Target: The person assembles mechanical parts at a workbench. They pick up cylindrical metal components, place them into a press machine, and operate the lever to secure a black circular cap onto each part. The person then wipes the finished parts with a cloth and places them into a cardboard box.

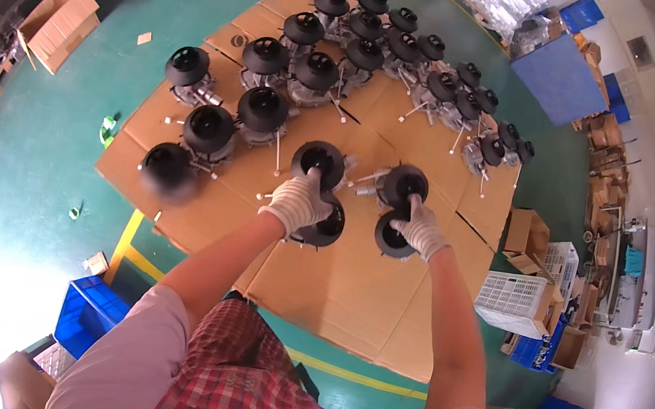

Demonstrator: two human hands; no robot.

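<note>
My left hand [297,202], in a pale striped glove, is closed at the rim between two black-topped metal assemblies. Its fingertips reach the centre of the farther black top [321,157]; the nearer black top [330,224] lies partly under the hand. To the right, my right hand [423,231], gloved alike, is bent over a second pair. Its finger reaches the farther black top [406,185], while its thumb lies at the nearer black top [393,237]. The palm sides of both hands are hidden. Grey metal bodies with thin rods show below the round tops.
Several like assemblies [315,71] stand in rows across the flattened cardboard [347,294] on a green floor. A blue crate [88,314] stands at lower left, an open carton [61,26] at far left. White crates [512,300] and a blue panel [561,77] line the right side.
</note>
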